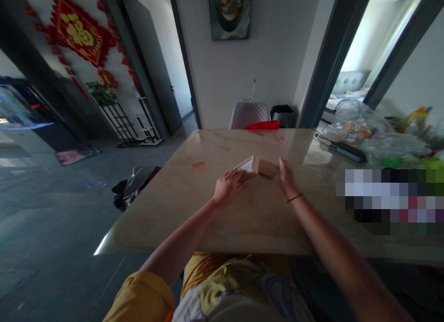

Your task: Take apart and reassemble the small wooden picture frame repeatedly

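My left hand [231, 185] is at the near left side of a small tan-rimmed shallow box [247, 164] with a whitish inside. Its fingers lie over the near edge, gripping it. Just to the right is a small brown box-like piece [267, 168] with a dark line along its lower edge. My right hand [286, 177] grips that piece at its right side, thumb pointing up. The two pieces sit side by side, low over the table [222, 220]; whether they are joined cannot be made out. A thin dark band circles my right wrist.
On the table's right lie clear plastic bags [360, 123], a dark elongated device [348, 151] with a cord, and a blurred-out patch. A quilted chair [250, 115] stands beyond the far edge. A dark bag [138, 183] is beside the table's left edge.
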Demonstrator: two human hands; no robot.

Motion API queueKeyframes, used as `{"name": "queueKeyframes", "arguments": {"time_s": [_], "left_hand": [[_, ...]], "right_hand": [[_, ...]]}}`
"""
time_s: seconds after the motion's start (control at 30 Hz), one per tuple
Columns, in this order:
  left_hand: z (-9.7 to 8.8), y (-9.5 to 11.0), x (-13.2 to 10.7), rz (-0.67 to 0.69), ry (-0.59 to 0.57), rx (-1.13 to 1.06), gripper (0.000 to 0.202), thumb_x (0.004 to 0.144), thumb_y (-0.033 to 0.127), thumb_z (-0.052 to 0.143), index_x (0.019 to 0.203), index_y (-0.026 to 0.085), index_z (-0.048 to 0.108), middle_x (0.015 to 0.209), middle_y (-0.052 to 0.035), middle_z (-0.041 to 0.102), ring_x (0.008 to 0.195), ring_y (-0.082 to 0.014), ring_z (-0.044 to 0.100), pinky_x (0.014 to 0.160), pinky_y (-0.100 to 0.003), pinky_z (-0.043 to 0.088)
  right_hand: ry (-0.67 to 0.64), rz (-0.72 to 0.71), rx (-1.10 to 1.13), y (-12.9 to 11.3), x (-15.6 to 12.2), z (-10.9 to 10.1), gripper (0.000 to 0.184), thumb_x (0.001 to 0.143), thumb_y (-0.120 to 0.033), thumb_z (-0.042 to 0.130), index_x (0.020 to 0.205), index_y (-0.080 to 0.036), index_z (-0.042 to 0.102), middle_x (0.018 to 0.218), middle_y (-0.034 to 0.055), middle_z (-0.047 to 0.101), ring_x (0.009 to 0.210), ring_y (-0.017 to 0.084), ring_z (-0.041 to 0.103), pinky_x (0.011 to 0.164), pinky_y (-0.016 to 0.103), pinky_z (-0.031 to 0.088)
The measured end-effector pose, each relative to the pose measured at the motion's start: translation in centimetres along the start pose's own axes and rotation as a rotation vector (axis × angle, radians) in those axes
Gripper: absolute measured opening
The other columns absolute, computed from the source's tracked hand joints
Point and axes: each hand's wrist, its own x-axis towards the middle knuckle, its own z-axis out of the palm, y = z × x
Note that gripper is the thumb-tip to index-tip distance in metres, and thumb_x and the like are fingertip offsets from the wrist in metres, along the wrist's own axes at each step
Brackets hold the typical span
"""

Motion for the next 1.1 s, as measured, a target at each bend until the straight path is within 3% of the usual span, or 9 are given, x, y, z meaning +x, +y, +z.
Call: {"name": "queueKeyframes", "arguments": {"time_s": [0.07,0.17,0.23,0.4,0.47,0.63,0.73,0.87,1.1], "left_hand": [[0.0,0.1,-0.1,0.001,0.003,0.005,0.035,0.085,0.041,0.056,0.111,0.018,0.061,0.099,-0.0063,0.068,0.091,-0.0182,0.063,0.078,-0.028,0.051],[0.0,0.0,-0.3,0.020,-0.020,0.000,0.032,0.085,0.040,0.057,0.108,0.019,0.062,0.098,-0.0058,0.068,0.090,-0.0175,0.063,0.076,-0.027,0.051],[0.0,0.0,-0.3,0.022,-0.032,-0.003,0.031,0.085,0.040,0.057,0.107,0.019,0.062,0.097,-0.0058,0.067,0.089,-0.0172,0.064,0.075,-0.027,0.051],[0.1,0.0,0.0,-0.030,0.001,-0.017,0.034,0.084,0.040,0.058,0.110,0.019,0.062,0.098,-0.0057,0.068,0.090,-0.0175,0.063,0.077,-0.027,0.051],[0.1,0.1,0.0,-0.020,-0.004,-0.027,0.034,0.084,0.041,0.058,0.109,0.019,0.062,0.098,-0.0059,0.068,0.090,-0.0177,0.063,0.077,-0.028,0.051],[0.1,-0.1,-0.3,-0.045,-0.025,-0.057,0.031,0.083,0.037,0.059,0.110,0.021,0.062,0.097,-0.0042,0.068,0.084,-0.0160,0.064,0.072,-0.025,0.051],[-0.1,-0.2,-0.1,-0.145,0.020,-0.105,0.034,0.084,0.036,0.059,0.113,0.020,0.060,0.095,-0.0037,0.067,0.077,-0.0136,0.065,0.065,-0.022,0.050],[-0.2,-0.3,0.2,-0.186,0.043,-0.144,0.035,0.082,0.036,0.060,0.112,0.019,0.061,0.092,-0.0036,0.067,0.073,-0.0130,0.065,0.064,-0.022,0.050],[0.2,-0.8,0.7,-0.350,0.138,-0.484,0.027,0.081,0.036,0.060,0.099,0.017,0.063,0.091,-0.0045,0.067,0.071,-0.0126,0.066,0.056,-0.020,0.050]], "right_hand": [[0.036,0.042,-0.013,-1.5,-1.2,1.1,0.055,0.086,-0.055,0.032,0.117,-0.016,0.055,0.123,0.0180,0.055,0.126,0.033,0.042,0.103,0.055,0.034],[-0.226,-0.181,0.009,-4.0,-3.4,3.2,0.057,0.085,-0.056,0.037,0.126,-0.018,0.050,0.138,0.0129,0.046,0.136,0.026,0.030,0.111,0.046,0.026],[-0.223,-0.153,0.018,-4.8,-3.9,3.7,0.064,0.084,-0.059,0.040,0.130,-0.016,0.047,0.144,0.0148,0.039,0.138,0.026,0.027,0.112,0.044,0.023],[0.120,0.220,0.057,-4.6,-1.9,1.5,0.077,0.086,-0.062,0.028,0.138,-0.006,0.035,0.146,0.0216,0.033,0.137,0.030,0.028,0.113,0.045,0.020],[0.226,0.248,0.067,-5.1,-2.0,1.0,0.076,0.087,-0.061,0.026,0.141,-0.008,0.031,0.150,0.0183,0.026,0.141,0.028,0.019,0.114,0.045,0.015],[-0.490,-0.100,0.196,-7.9,-4.3,1.4,0.061,0.082,-0.060,0.045,0.135,-0.029,0.043,0.150,0.0011,0.032,0.141,0.020,0.021,0.115,0.043,0.017],[-0.167,-0.083,0.196,-7.8,-3.5,0.7,0.066,0.083,-0.060,0.043,0.137,-0.024,0.039,0.150,0.0059,0.031,0.140,0.021,0.023,0.115,0.043,0.017],[0.088,0.150,0.227,-5.0,-1.0,-0.1,0.059,0.081,-0.053,0.044,0.124,-0.014,0.050,0.137,0.0167,0.047,0.128,0.026,0.043,0.108,0.045,0.030],[-0.288,0.692,0.575,-1.5,-0.9,2.2,0.022,0.083,-0.039,0.039,0.077,-0.022,0.052,0.097,0.0122,0.068,0.096,0.025,0.064,0.086,0.046,0.047]]}}
